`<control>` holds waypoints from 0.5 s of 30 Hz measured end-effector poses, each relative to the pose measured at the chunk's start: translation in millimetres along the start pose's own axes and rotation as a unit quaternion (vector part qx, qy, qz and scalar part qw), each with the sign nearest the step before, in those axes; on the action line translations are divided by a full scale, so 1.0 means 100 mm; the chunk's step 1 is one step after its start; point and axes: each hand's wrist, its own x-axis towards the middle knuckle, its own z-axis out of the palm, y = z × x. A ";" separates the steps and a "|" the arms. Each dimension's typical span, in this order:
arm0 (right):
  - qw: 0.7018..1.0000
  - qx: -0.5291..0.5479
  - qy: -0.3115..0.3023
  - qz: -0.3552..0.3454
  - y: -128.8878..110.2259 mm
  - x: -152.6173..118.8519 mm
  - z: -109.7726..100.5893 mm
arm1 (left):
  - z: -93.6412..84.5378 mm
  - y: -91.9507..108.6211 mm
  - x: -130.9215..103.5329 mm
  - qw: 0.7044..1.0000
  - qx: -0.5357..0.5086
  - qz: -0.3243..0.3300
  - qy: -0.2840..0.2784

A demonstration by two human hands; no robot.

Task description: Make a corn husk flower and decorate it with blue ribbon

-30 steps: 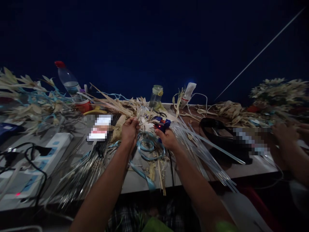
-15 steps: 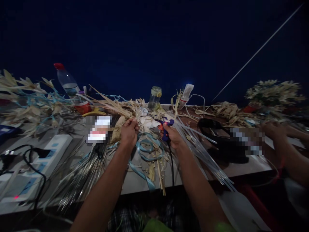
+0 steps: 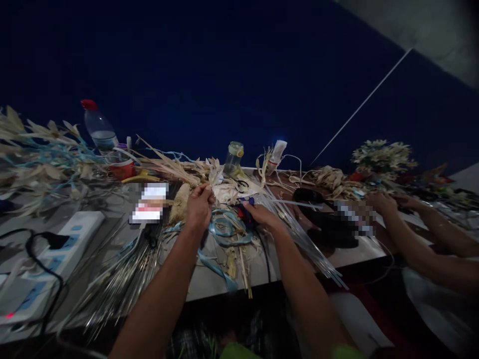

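My left hand (image 3: 200, 205) is closed in a pinch above the table. A pale dried-husk flower (image 3: 216, 173) stands up from its fingertips; the held end is hidden. My right hand (image 3: 264, 215) is closed around a dark blue and red glue gun (image 3: 246, 210), held low over the table with its cord (image 3: 265, 249) trailing toward me. Between my forearms lies a loose coil of light blue ribbon (image 3: 224, 227) among dried straw strips (image 3: 245, 271). Crumpled pale husk (image 3: 226, 192) sits just beyond both hands.
On the left are a power strip (image 3: 63, 254), a lit phone (image 3: 150, 203), thin wires (image 3: 125, 279) and a bottle (image 3: 99, 127). Clear glue sticks (image 3: 307, 239) reach past the right table edge. Another person's hands (image 3: 385, 203) work at the far right, beside black headphones (image 3: 329, 219).
The glue gun has dropped from upright to lower and nearer the table, with my right hand on it. My left hand keeps its pinch. The view has shifted to the right.
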 end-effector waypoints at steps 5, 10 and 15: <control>0.988 -0.156 -0.011 0.015 -0.13 -0.15 -0.23 | 0.01 0.00 -0.02 1.000 -0.004 0.002 -0.011; 0.991 -0.030 0.070 -0.111 -0.45 -0.30 -0.21 | 0.04 -0.02 -0.04 1.000 0.009 0.009 -0.017; 0.970 0.195 0.061 -0.130 -0.78 -0.17 0.14 | 0.07 -0.06 -0.05 0.999 0.035 0.004 -0.018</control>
